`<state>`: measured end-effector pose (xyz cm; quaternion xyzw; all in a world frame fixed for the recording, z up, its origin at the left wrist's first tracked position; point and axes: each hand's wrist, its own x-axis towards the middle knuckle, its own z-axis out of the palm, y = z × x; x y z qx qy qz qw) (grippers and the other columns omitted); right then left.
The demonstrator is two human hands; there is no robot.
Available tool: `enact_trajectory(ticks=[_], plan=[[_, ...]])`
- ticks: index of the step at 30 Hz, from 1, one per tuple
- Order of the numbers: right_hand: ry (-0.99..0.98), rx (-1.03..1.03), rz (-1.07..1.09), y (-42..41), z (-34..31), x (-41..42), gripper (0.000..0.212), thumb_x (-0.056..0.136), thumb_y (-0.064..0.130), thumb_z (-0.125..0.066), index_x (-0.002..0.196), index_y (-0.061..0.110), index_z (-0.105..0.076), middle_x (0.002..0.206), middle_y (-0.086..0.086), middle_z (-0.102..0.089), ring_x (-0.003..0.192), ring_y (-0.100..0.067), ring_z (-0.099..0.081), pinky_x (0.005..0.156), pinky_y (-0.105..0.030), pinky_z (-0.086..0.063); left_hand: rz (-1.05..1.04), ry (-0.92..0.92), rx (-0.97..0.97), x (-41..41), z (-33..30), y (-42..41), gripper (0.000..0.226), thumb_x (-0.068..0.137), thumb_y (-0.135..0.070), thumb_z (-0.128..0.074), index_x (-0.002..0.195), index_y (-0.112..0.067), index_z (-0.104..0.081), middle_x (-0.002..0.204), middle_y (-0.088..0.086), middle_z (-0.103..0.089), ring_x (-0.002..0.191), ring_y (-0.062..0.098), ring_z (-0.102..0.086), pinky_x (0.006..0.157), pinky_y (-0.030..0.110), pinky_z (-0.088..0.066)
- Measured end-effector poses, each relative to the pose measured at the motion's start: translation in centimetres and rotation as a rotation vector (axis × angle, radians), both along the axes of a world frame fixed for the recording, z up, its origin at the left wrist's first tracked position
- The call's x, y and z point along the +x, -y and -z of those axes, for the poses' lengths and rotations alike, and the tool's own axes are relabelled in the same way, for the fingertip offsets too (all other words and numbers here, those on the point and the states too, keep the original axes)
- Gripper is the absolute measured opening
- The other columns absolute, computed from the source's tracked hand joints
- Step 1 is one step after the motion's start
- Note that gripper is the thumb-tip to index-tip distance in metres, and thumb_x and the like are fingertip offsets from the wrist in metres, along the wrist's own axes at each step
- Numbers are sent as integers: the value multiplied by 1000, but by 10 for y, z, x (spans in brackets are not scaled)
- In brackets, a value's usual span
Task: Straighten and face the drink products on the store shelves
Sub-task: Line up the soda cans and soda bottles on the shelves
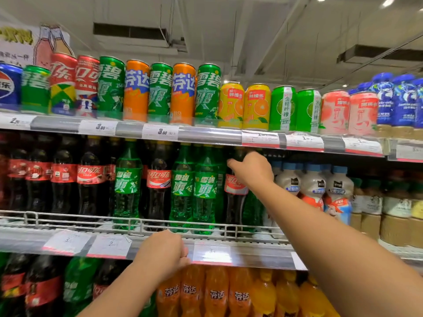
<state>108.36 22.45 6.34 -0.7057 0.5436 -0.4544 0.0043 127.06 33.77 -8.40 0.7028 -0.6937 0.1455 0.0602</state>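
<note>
Right hand [253, 169] of mine gripping a cola bottle [235, 191], left hand [163, 252] curled over the shelf rail [240, 255].

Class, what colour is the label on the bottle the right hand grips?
Red, on the cola bottle; head view.

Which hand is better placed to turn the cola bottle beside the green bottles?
The right hand: it already grips that cola bottle at its shoulder. The left hand rests on the shelf rail below.
</note>
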Motion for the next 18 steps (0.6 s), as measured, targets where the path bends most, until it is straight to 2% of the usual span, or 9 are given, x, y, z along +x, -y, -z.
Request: enact_trajectory(ticks=[2,4,6,10,12,15,18], plan=[[53,-7,23,0,3,-9,44,83,56,-57,68,17,-43,75,-5,-54,76,-31,-56,58,-32,-37,4,-14,2,1,0,2,50,85,-55,-57,52,-18,-47,105,-2,-72,92,18,-66,80,34,-55],[88,2,20,-2,4,-18,42,83,55,-56,72,16,-42,74,-3,-51,74,-31,-53,53,-31,-33,0,-42,7,2,0,2,43,84,-55,-59,55,-23,-53,96,-4,-72,92,14,-67,79,34,-56],[123,-2,5,-4,5,-24,41,83,53,-56,81,14,-44,74,-2,-49,73,-29,-51,48,-29,-27,-9,-50,0,3,-1,2,38,83,-55,-59,58,-26,-56,104,-4,-73,92,12,-67,78,33,-56],[223,15,-3,-8,11,-40,49,79,54,-56,102,11,-47,88,-3,-55,76,-26,-54,54,-31,-35,3,-55,2,3,0,2,39,82,-56,-59,57,-26,-56,99,-5,-72,96,12,-68,79,34,-57],[296,39,-23,-9,15,-53,48,79,54,-56,102,13,-47,88,-2,-56,72,-19,-53,52,-30,-36,-10,-49,-9,1,0,1,44,83,-56,-59,54,-23,-53,101,-4,-72,94,12,-68,79,33,-57],[399,39,-83,-16,23,-69,41,77,51,-60,95,16,-49,90,-4,-59,79,-23,-57,62,-38,-48,-33,-57,-21,-3,-3,-3,52,83,-54,-59,51,-15,-46,82,-7,-58,87,14,-69,77,33,-57],[492,-32,-227,-34,38,-70,32,71,52,-61,83,26,-47,87,-2,-60,81,-27,-61,69,-49,-55,-31,-75,-4,-4,-2,-5,52,86,-51,-58,51,-15,-43,90,-4,-65,93,13,-67,79,32,-56]])
